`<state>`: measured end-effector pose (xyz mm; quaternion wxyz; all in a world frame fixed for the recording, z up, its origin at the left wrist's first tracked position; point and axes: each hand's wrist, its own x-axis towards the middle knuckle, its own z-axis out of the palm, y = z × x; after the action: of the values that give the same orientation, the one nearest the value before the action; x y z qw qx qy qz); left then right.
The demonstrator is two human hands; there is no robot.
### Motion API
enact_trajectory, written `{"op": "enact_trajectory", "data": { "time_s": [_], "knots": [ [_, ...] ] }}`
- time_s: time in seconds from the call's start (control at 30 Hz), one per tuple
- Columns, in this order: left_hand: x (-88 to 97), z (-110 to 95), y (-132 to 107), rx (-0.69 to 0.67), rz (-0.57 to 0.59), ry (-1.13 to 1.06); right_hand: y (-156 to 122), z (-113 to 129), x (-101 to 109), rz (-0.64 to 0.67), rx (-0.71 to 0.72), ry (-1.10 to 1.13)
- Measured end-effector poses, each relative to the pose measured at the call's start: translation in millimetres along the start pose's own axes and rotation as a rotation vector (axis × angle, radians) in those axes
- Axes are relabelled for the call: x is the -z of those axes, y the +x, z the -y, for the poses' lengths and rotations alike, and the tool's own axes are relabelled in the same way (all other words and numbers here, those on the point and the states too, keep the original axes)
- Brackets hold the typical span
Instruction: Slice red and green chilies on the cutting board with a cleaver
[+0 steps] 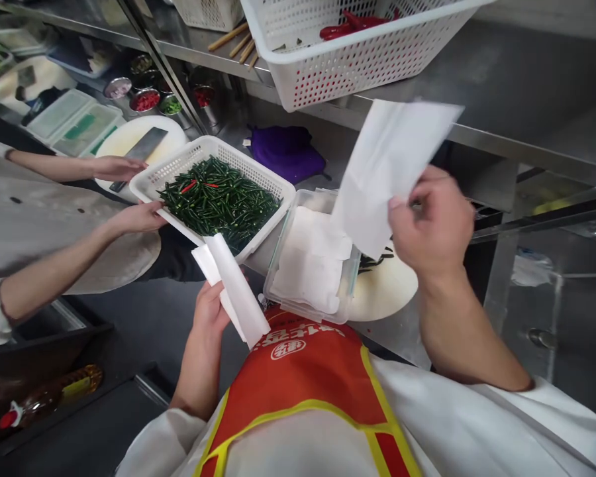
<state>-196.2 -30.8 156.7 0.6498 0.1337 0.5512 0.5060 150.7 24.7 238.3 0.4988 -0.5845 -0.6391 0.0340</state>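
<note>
A folded stack of white paper towels is gripped in my left hand, in front of the red apron. My right hand pinches a single white paper towel by its lower right side, raised above the counter. Between the hands stands a clear plastic container, its inside lined with white paper sheets. What lies under those sheets is hidden. Just left of it is a white perforated basket full of green chilies with a few red ones. A co-worker's two hands hold that basket's left end.
Behind my right hand lies a round cutting board with dark green pieces. A white basket with red peppers sits on the shelf above. A cleaver rests on another board, and a purple cloth lies at the back.
</note>
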Motion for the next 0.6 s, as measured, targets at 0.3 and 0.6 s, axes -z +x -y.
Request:
{"op": "enact_trajectory", "data": {
  "time_s": [0.3, 0.6],
  "knots": [
    [-3.3, 4, -1, -0.018, -0.003, -0.013, -84, -6, -111, 1.291, 0.067, -0.341],
    [6.5, 12, -3, -0.01, 0.042, -0.011, -128, -10, -119, 1.431, 0.171, -0.059]
  ]
}}
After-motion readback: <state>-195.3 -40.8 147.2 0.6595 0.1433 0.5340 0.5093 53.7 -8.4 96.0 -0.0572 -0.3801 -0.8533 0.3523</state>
